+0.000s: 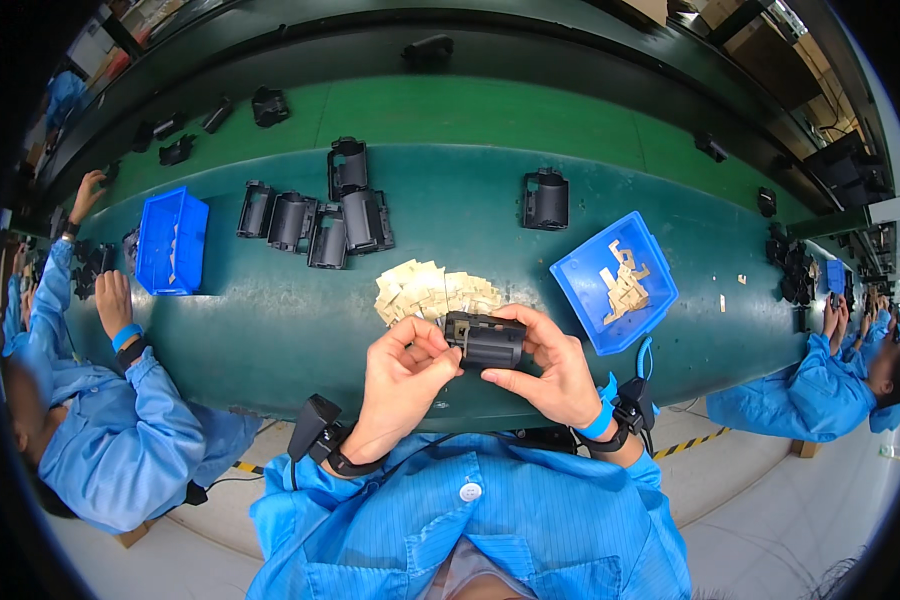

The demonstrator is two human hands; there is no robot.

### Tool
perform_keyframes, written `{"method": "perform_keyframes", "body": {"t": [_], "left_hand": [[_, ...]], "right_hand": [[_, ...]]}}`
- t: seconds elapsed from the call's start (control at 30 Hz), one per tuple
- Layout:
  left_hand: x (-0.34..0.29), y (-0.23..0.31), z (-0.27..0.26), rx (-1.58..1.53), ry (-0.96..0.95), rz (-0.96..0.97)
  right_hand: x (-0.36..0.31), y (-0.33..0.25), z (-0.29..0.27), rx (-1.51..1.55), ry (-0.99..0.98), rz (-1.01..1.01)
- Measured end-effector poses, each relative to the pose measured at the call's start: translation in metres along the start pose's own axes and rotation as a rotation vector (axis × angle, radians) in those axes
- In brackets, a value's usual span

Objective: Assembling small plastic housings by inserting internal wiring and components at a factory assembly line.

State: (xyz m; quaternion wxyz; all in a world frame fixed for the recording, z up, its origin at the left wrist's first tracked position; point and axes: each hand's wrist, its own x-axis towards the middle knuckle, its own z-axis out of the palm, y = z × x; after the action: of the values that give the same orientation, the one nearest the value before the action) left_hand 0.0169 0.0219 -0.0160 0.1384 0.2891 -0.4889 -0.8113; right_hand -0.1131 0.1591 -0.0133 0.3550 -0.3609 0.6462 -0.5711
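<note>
A black plastic housing (492, 352) with a rounded, ribbed body is held in front of my chest, over the near side of the green table. My right hand (558, 372) grips its right end, thumb below and fingers above. At its left end, the fingertips of my left hand (407, 372) are closed against the housing; a small pale spot shows beside them, too small to name. Just beyond my hands lies a pile of flat cream-coloured pieces (428, 290), partly hidden by my fingers and the housing.
A blue bin (660, 318) with more cream pieces stands to the right; another blue bin (192, 262) is at the left. Several black housings (292, 222) stand back left, one housing (547, 200) back centre. Beyond runs a bright green belt (400, 112). Co-workers sit on both sides.
</note>
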Motion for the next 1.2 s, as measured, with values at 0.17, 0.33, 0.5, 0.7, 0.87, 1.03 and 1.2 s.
{"method": "perform_keyframes", "body": {"t": [0.17, 0.33, 0.5, 0.7, 0.87, 1.03, 1.2], "left_hand": [[-0.005, -0.014, 0.011, -0.043, -0.005, 0.118], [-0.01, -0.02, 0.017, 0.096, 0.024, 0.235], [-0.012, -0.03, 0.019, 0.308, 0.115, 0.364], [-0.01, -0.041, 0.021, 0.45, 0.188, 0.451], [-0.01, -0.039, 0.022, 0.314, 0.19, 0.389], [-0.007, -0.019, 0.01, -0.003, 0.05, 0.223], [-0.004, -0.013, 0.019, -0.018, 0.068, 0.238]], "right_hand": [[-0.002, 0.005, 0.002, 0.029, 0.034, -0.001], [-0.004, 0.007, 0.003, 0.001, 0.047, -0.042], [-0.006, 0.003, 0.004, -0.027, 0.043, -0.022], [-0.007, 0.009, 0.006, -0.096, 0.065, -0.088], [-0.007, 0.006, 0.003, -0.045, 0.034, 0.008], [-0.003, 0.0, -0.005, 0.287, 0.005, 0.122], [-0.002, -0.001, -0.003, 0.275, 0.019, 0.108]]}}
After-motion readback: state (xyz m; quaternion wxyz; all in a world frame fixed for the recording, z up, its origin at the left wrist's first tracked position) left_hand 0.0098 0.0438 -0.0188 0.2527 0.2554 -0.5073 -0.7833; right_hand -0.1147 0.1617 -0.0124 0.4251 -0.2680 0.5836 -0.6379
